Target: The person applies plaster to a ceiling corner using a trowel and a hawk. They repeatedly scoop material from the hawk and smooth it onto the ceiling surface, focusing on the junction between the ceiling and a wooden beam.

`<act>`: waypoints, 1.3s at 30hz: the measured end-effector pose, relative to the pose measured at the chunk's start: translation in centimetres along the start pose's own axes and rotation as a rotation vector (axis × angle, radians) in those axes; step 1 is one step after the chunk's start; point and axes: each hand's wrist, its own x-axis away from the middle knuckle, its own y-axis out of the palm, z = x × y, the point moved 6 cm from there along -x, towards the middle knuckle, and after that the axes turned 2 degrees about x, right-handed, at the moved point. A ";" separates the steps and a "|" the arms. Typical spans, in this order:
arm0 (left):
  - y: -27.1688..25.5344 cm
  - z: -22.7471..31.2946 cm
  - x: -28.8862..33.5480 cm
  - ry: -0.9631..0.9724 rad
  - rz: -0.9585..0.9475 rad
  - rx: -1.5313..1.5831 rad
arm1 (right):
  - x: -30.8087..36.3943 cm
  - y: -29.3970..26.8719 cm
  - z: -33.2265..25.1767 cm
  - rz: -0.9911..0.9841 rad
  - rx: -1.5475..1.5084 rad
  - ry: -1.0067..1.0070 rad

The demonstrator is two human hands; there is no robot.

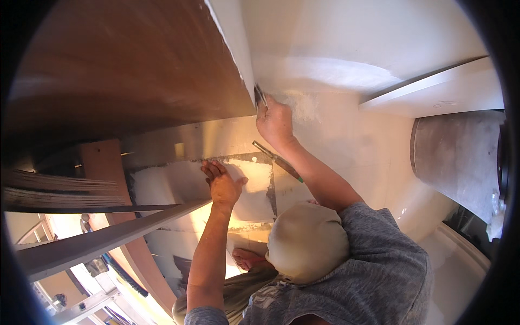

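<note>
My right hand [274,122] reaches far forward, fingers closed round a thin hand tool [261,96] with a dark and metallic look. Its tip is at the narrow gap between the edge of a large brown panel [146,59] and the pale wall; the exact kind of tool cannot be made out. My left hand [225,184] rests with fingers spread on a whitish, patchy surface [252,184] and holds nothing. Between my hands lies a slim, dark stick-like tool [277,161] with a green end, close to my right forearm.
At left, a grey bar [108,235] and a brown board [138,244] run beside my left arm. A white shelf-like panel [433,89] juts out at right above a grey rounded object [457,154]. Below are my bare foot [249,258] and a beige cloth-covered rounded shape [307,244].
</note>
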 end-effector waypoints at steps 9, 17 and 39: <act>0.2 -1.6 -0.2 0.000 0.036 -0.014 | -2.7 -1.8 -5.3 -0.027 -0.037 0.006; 1.0 -2.2 -0.1 0.007 0.049 -0.066 | -2.7 -2.5 -6.0 -0.061 -0.122 0.016; 0.7 -1.5 0.0 0.014 0.002 -0.074 | -0.7 -1.3 -3.1 0.060 -0.215 0.012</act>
